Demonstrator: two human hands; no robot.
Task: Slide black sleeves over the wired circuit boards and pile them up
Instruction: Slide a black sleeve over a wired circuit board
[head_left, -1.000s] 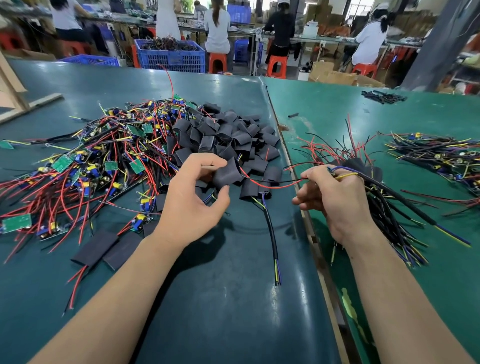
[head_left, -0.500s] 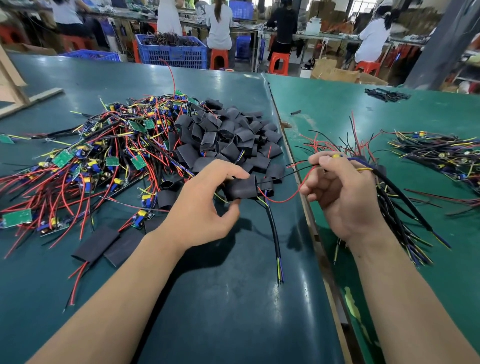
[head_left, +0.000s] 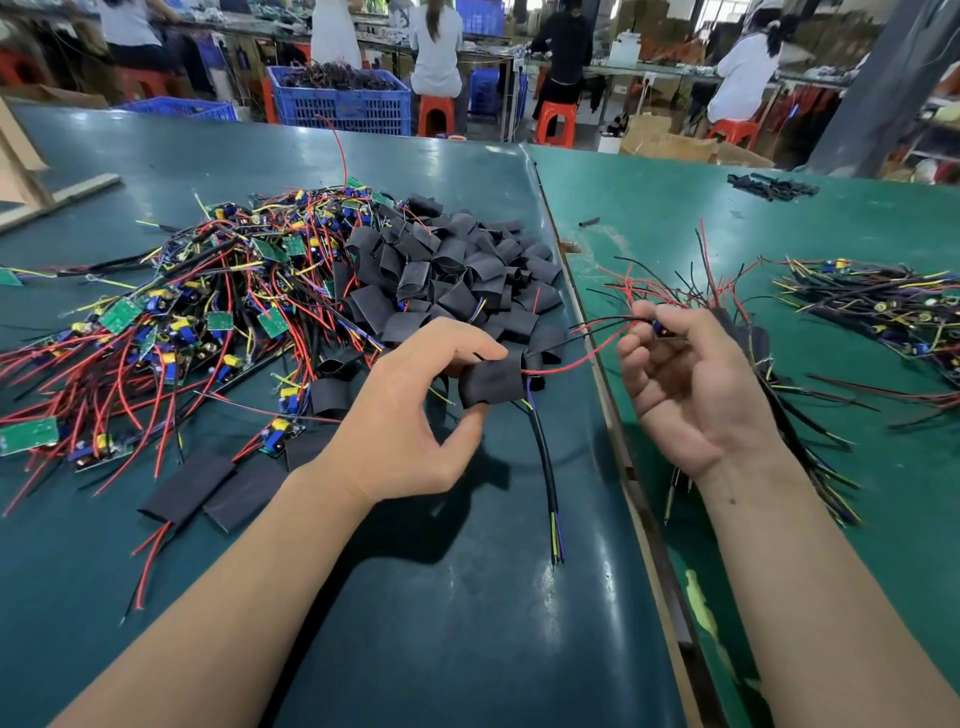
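Bare boards pile (head_left: 171, 332), left of frame: not sleeved yet. Loose black sleeves heap (head_left: 457, 280), upper middle. Left hand (head_left: 410, 415) now lower, middle of frame, pinching 1 black sleeve (head_left: 491, 382); cable hangs out below it. Red wire (head_left: 571, 361) runs right to right hand (head_left: 691, 384), now turned palm up, fingertips pinching wire ends. Sleeve looks nearly on. Done pile (head_left: 769, 364) behind right hand on worktop (head_left: 467, 597).

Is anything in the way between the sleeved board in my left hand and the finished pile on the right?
Only your right hand, raised between the black sleeve in your left hand's grip and the pile of sleeved boards behind it.
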